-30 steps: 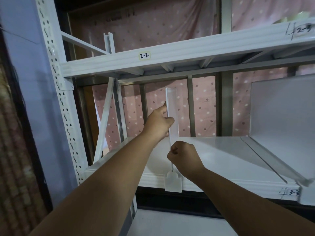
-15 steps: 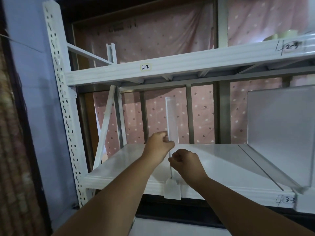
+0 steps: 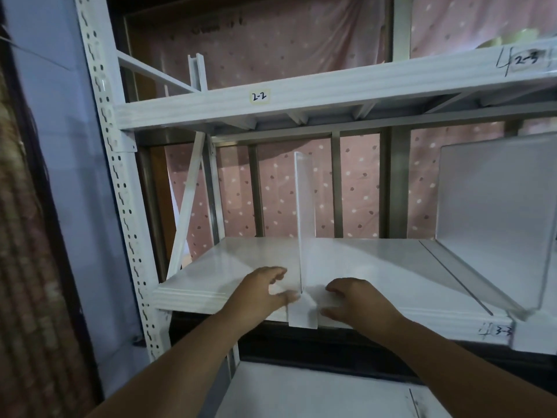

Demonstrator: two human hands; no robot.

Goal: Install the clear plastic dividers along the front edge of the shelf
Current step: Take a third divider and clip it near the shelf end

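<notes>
Divider (image 3: 305,212) upright at the shelf (image 3: 211,276) front, frame centre.
Left hand (image 3: 265,292) and right hand (image 3: 351,300) flank its base, fingers loosely spread.

Pink dotted cloth (image 3: 280,46) (behind rack)

Dim, soft light; wide-angle edge bending; slight motion blur.

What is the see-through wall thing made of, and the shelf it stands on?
The divider looks like clear plastic: the dotted pink curtain shows through it. The shelf seems painted white metal, smooth and a bit shiny, though I can't be sure.
</notes>
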